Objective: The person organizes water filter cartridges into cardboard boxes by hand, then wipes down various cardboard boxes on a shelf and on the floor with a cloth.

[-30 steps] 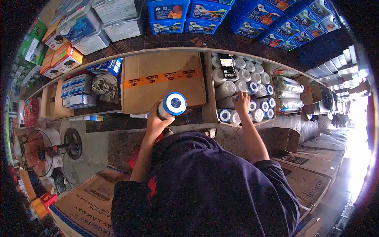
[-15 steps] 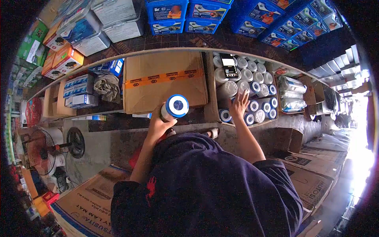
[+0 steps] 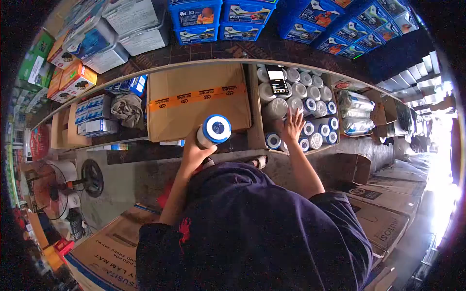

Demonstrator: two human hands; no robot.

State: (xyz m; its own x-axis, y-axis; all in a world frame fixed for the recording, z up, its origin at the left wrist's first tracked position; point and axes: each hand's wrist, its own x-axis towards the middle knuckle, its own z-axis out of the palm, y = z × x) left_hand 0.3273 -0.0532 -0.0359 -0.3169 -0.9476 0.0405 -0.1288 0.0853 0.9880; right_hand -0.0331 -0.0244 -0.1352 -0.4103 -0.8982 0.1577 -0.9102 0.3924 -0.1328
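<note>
My left hand [image 3: 196,150] is wrapped around a white cylinder with a blue-rimmed end [image 3: 217,128], holding it up in front of the large taped carton. That end faces me and has a white ring around a dark centre. Over the front of an open cardboard box [image 3: 331,150] is my right hand [image 3: 292,127], its fingers spread on or just above similar cylinders [image 3: 315,141]. Some of these have blue-rimmed ends, others plain whitish ones. Whether the fingertips touch them I cannot tell. A phone with a lit screen [image 3: 278,80] lies on the cylinders toward the back.
Left of the open box sits a taped carton [image 3: 194,106]. Plastic-wrapped packs [image 3: 358,111] lie to its right. Blue cases [image 3: 242,22] stand on the upper shelf. A fan [image 3: 51,190] is at left, and flat cartons [image 3: 383,213] are low right.
The view has shifted slightly, so the shelf goods appear a little farther left. My left hand still holds the cylinder, and my right hand stays over the open box.
</note>
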